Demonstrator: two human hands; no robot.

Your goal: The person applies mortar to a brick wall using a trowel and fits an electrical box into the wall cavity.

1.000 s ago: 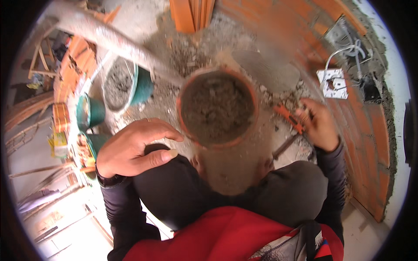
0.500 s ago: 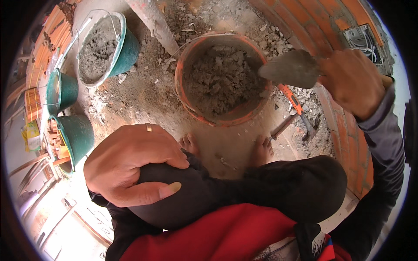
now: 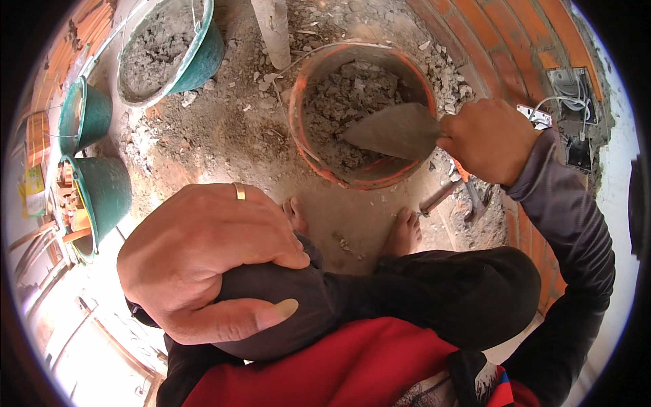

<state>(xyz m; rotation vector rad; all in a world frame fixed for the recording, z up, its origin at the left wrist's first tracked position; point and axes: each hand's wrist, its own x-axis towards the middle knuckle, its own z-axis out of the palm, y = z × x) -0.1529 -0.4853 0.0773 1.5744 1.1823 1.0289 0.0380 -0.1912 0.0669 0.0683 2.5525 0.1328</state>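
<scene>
One pointed masonry trowel (image 3: 397,130) is clasped in my right hand (image 3: 491,141), the fingers wrapped around a handle that they hide from me. Its long axis runs nearly level across my view: broad heel next to the knuckles, tip directed left of the grip and slightly toward the body. Immediately left of the grip, the orange-rimmed bucket (image 3: 295,129) opens beneath the blade, whose heel overlaps the rim as I see it. The grey mortar (image 3: 352,91) inside lies beyond the tip and along the blade's far side. On this relation I judge the work to turn: blade pointing inward, mortar to the left, right hand the nearer. Whether the tip touches the mortar I cannot tell.

Just bodyward of the grip, an orange-handled tool (image 3: 477,201) lies on the rubble-strewn floor (image 3: 224,136), partly covered by the hand, a dark rod (image 3: 441,197) beside it. Right of the grip, an electrical wall box (image 3: 573,81) with loose cables is set in the brick wall (image 3: 536,20).

Farther left and bodyward, my left hand (image 3: 203,264) holds nothing, its fingers curled over the left knee (image 3: 264,285).

Farthest left of the grip stand a mortar-filled green bucket (image 3: 203,57) and two smaller green pails (image 3: 105,193).
</scene>
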